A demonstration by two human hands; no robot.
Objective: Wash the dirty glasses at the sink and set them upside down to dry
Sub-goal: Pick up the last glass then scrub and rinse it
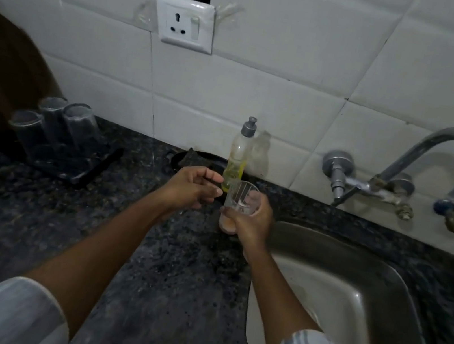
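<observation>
1. While the right hand holds a clear glass upright, its fingers are wrapped around the lower half, clenched on it. The glass sits just left of the sink, over the dark speckled desk at the basin's left edge.
2. Glass contents: a pale residue low inside, with a pinkish tint near the base (blur makes it hard to say more).
3. The left hand is just left of the glass, with fingers curled loosely. A thin dark item shows between thumb and forefinger; I cannot tell what it is or whether it is truly gripped.
4. A soap bottle with a grey cap stands upright on the desk against the wall tiles, directly behind the glass. It has yellow liquid in the lower part.
5. Three glasses stand upside down on a dark tray at the far left of the desk, touching or nearly touching each other, well apart from the hands.
6. A metal tap is mounted on the wall above the back of the sink, with its spout arching to the right. No water is visible from it.
7. A white socket with switch sits on the tiles above the bottle.
8. Both sleeves are light and striped, at the bottom of the view.
</observation>
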